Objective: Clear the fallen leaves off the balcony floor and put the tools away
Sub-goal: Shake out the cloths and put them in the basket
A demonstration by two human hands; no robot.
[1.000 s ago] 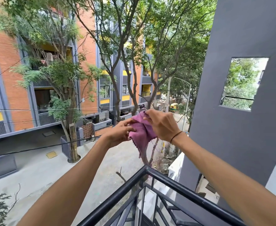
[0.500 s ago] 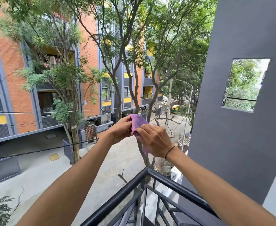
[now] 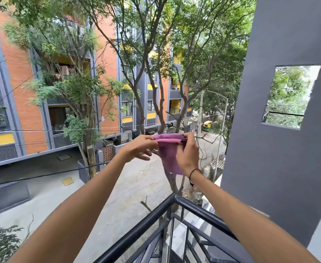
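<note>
Two hands, left hand [image 3: 139, 148], right hand [image 3: 187, 154], pinching purple cloth [image 3: 170, 154] between them

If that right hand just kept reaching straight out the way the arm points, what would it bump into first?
Probably nothing close. The right hand, pinching the purple cloth, is already out past the black railing. Beyond it is open air over the street, then the tree branches, though depth is hard to judge.

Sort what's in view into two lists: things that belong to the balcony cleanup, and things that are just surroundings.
Part of the job:
- pink cloth, held out beyond the railing
- left hand, pinching the cloth's top edge
- right hand, gripping the cloth
- black railing of the balcony

Just surroundings:
- grey wall
- brick building
- trees
- yellow vehicle
</note>
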